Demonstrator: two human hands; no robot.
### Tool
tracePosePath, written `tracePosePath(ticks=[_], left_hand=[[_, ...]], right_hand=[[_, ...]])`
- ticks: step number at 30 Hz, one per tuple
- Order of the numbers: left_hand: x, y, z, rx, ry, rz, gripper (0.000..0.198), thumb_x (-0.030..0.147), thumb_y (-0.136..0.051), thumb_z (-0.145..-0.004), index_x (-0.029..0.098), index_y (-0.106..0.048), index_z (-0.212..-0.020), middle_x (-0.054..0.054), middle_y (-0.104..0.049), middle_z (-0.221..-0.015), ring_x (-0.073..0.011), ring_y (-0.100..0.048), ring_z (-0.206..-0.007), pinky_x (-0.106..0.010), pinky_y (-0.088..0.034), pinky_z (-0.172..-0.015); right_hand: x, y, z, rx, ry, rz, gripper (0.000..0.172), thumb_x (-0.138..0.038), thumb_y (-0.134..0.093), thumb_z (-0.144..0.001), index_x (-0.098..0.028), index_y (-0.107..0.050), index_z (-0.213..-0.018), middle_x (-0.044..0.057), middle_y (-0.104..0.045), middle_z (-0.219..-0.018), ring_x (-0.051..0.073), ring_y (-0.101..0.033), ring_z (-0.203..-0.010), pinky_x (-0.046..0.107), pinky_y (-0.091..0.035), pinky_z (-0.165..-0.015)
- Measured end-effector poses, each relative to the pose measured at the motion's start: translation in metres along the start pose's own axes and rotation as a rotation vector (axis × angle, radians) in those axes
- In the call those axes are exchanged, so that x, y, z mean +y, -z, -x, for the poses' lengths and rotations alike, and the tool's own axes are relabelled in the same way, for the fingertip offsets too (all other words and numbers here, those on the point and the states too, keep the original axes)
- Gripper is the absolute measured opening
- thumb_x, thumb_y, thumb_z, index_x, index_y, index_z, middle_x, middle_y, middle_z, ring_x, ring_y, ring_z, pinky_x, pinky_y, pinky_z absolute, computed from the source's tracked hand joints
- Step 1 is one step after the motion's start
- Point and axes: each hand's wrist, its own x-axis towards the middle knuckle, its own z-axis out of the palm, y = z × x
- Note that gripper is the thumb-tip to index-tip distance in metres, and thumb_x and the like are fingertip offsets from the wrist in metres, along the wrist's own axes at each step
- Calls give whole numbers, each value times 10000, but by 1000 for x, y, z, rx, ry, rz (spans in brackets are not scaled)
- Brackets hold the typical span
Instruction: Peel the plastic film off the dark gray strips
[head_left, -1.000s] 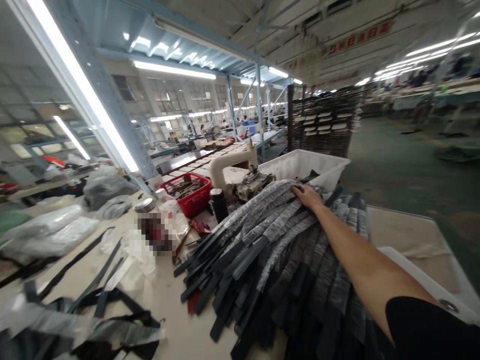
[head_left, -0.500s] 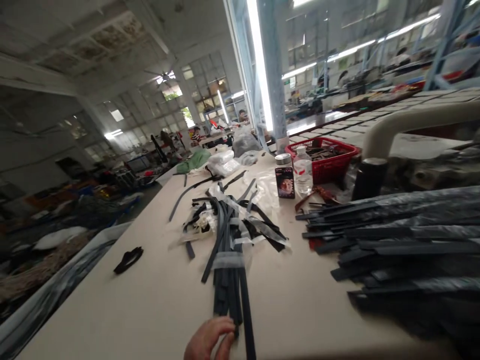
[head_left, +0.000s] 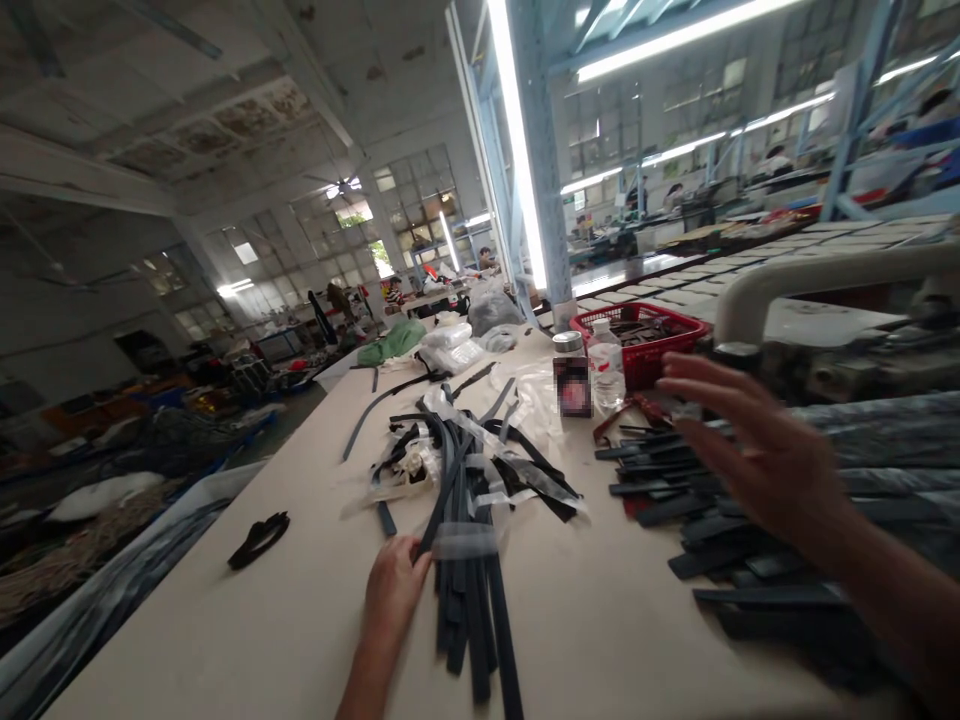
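Note:
A bundle of dark grey flat strips (head_left: 457, 600) lies on the pale table, with a translucent plastic band (head_left: 465, 541) around it. My left hand (head_left: 394, 585) is at the bundle's left side, thumb and fingers closed on the end of one strip (head_left: 437, 515) that curves away from the rest. Raised above a second pile of dark strips (head_left: 720, 490) on the right is my right hand (head_left: 780, 470), slightly blurred. Its fingers are apart, and I make out nothing held in them. Crumpled clear plastic (head_left: 517, 480) lies among the far ends of the bundle.
A dark looped band (head_left: 259, 540) lies on the left of the table (head_left: 300, 620). Toward the back stand a lidded jar (head_left: 571, 385), a clear bottle (head_left: 606, 365) and a red basket (head_left: 652, 365). A thick pale pipe (head_left: 742, 310) rises at right. Plastic bags (head_left: 450, 350) lie farther off.
My left hand has moved up along the bundle from its near end to the curved strip at its left. My right hand has come into view on the right.

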Motion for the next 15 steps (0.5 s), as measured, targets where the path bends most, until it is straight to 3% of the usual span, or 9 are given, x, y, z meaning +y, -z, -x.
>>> tracePosePath(ticks=[4, 9, 12, 15], left_hand=[[2, 7, -5, -8, 48, 29, 52, 229, -660, -724, 210, -626, -758, -47, -664, -802, -245, -626, -858, -330, -423, -806], [-4, 20, -1, -88, 204, 289, 172, 393, -573, -768, 223, -558, -759, -13, -650, -690, -208, -625, -669, -311, -432, -660], [-6, 29, 2, -190, 309, 545, 366, 540, -559, -737, 191, -563, -850, -61, -701, -724, -209, -662, -621, -295, -450, -578], [5, 39, 10, -232, 356, 744, 510, 600, -619, -712, 159, -569, -965, -78, -723, -752, -198, -673, -620, -277, -445, -567]], right_hand=[[-21, -62, 20, -321, 6, -215, 258, -252, -534, -959, -257, -642, -1193, 93, -580, -1343, 238, -585, -1205, 405, -479, -1019], [-37, -129, 52, -706, -185, -425, 246, -261, -551, -926, -247, -695, -1125, 103, -616, -1299, 269, -618, -1135, 427, -476, -989], [-46, -160, 62, -842, -407, -652, 227, -250, -635, -844, -230, -735, -1048, 104, -614, -1294, 329, -562, -1178, 517, -362, -1066], [-58, -189, 66, -887, -606, -828, 218, -276, -726, -773, -195, -747, -975, 115, -649, -1213, 344, -547, -1170, 535, -299, -1102]])
